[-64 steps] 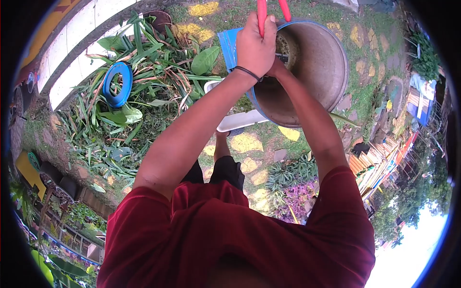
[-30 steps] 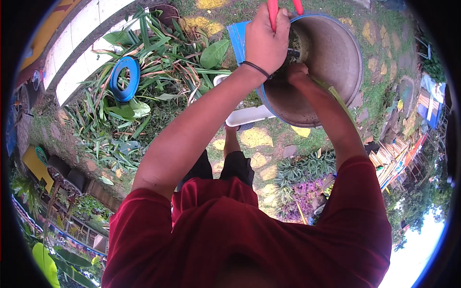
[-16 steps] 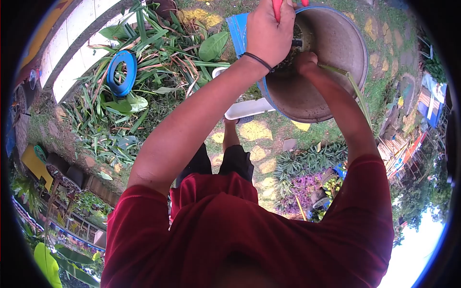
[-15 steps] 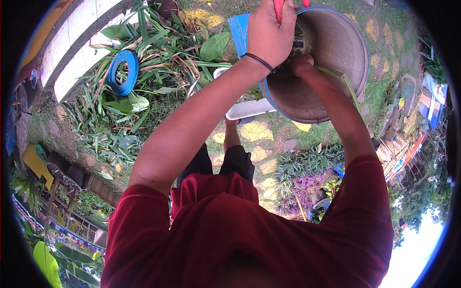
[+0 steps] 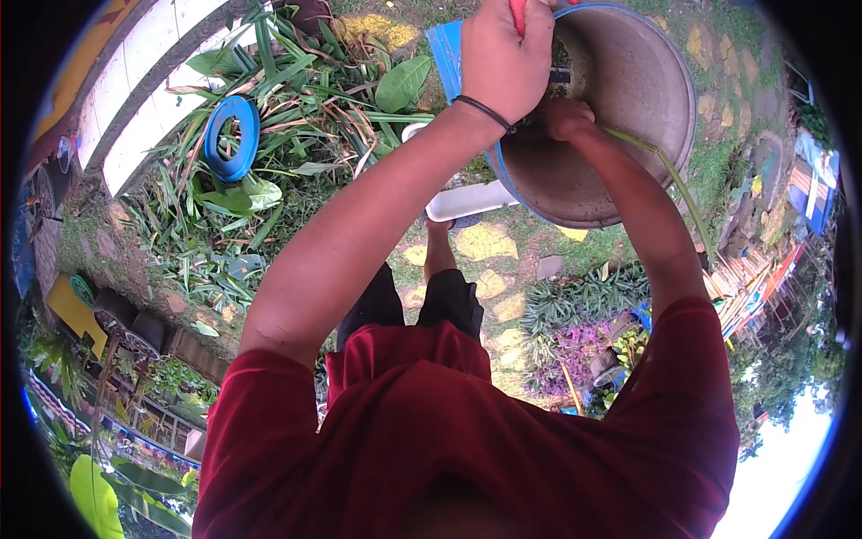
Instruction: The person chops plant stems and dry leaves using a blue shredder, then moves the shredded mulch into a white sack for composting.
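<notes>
My left hand (image 5: 507, 58), with a dark band at the wrist, is closed around a red handle (image 5: 518, 16) near the top edge. Beside it lies the wide round opening of a blue-rimmed drum (image 5: 633, 90) with a greyish-brown inner wall. Inside that opening, my right hand (image 5: 566, 119) is closed at the end of a long green stalk (image 5: 669, 162), which extends out over the rim and bends down to the right. A dark bar (image 5: 558, 75) shows deeper in the drum. The fingertips of my right hand are hidden.
Cut leaves and stalks (image 5: 305, 126) are heaped on the left, with a blue ring (image 5: 232, 138) on them. A white tray (image 5: 471, 200) lies below the drum. Yellow stepping stones (image 5: 486, 241) and low plants (image 5: 575, 305) are nearer my body.
The green stalk now reaches farther out over the rim and hangs lower on the right. My right hand has shifted only slightly; the left still grips the red handle.
</notes>
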A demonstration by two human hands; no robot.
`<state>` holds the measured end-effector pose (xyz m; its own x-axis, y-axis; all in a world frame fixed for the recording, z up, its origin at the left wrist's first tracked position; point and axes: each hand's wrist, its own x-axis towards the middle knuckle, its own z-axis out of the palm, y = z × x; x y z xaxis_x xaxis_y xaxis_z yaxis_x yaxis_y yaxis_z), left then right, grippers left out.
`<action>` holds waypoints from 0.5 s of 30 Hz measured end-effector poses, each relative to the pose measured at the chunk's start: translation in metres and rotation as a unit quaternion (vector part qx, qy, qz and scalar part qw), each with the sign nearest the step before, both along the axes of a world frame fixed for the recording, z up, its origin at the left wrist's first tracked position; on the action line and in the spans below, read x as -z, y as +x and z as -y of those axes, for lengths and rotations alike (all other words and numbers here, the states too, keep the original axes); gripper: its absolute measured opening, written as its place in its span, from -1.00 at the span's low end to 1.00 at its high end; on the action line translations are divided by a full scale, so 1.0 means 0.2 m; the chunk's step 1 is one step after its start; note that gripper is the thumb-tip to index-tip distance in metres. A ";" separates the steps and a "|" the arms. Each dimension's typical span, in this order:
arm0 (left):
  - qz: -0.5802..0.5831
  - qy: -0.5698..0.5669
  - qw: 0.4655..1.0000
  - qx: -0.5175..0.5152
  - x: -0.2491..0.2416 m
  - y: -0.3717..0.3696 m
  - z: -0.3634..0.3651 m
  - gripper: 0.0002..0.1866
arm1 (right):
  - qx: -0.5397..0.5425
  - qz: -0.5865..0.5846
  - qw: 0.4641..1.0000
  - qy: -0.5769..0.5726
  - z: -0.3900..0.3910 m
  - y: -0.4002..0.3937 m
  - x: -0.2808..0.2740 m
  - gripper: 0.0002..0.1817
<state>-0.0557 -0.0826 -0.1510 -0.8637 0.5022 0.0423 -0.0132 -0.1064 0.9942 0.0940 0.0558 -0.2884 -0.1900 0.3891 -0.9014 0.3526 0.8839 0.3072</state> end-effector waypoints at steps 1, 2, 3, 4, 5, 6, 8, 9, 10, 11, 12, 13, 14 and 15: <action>0.004 -0.002 1.000 0.004 -0.01 0.01 0.01 -0.73 | 0.031 -0.016 0.999 0.000 0.02 0.02 -0.01 -0.64; 0.006 -0.010 1.000 0.001 -0.02 0.01 0.01 -0.74 | 0.034 -0.013 0.999 0.000 0.04 0.05 -0.03 -0.64; 0.005 -0.016 1.000 -0.002 -0.03 0.01 0.00 -0.74 | 0.063 -0.057 0.996 0.012 0.06 0.05 -0.04 -0.63; 0.003 -0.016 1.000 0.000 -0.03 -0.01 0.00 -0.74 | 0.093 -0.101 0.990 0.023 0.08 0.04 -0.05 -0.62; -0.003 -0.021 1.000 -0.006 -0.02 -0.01 0.00 -0.75 | 0.095 -0.107 0.990 0.010 0.10 -0.02 -0.08 -0.62; -0.005 -0.024 1.000 -0.010 -0.02 0.01 0.00 -0.76 | 0.100 -0.109 0.989 -0.002 0.13 -0.06 -0.11 -0.61; -0.005 0.007 1.000 -0.007 -0.01 0.02 -0.02 -0.76 | 0.099 -0.169 0.979 -0.049 0.16 -0.11 -0.02 -0.61; -0.007 0.033 0.999 -0.010 0.00 0.02 -0.02 -0.77 | 0.092 -0.194 0.976 -0.045 0.17 -0.16 -0.01 -0.63; -0.003 0.031 0.999 -0.005 -0.01 0.03 -0.01 -0.77 | 0.086 -0.216 0.972 -0.042 0.21 -0.21 -0.08 -0.65; 0.002 0.011 1.000 -0.003 -0.02 0.03 -0.01 -0.78 | 0.092 -0.214 0.972 -0.040 0.21 -0.21 -0.03 -0.65; 0.002 -0.008 1.000 -0.005 -0.04 0.02 -0.01 -0.78 | 0.044 -0.239 0.969 -0.042 0.18 -0.27 0.02 -0.67; -0.004 0.003 1.000 -0.010 -0.02 0.02 -0.02 -0.78 | -0.005 -0.262 0.964 -0.045 0.18 -0.29 0.05 -0.69; -0.001 0.004 1.000 -0.008 -0.02 0.03 -0.02 -0.78 | -0.003 -0.260 0.965 -0.043 0.20 -0.28 0.07 -0.69; -0.008 0.000 1.000 -0.012 -0.01 0.02 -0.03 -0.78 | -0.044 -0.267 0.962 -0.038 0.21 -0.29 0.09 -0.70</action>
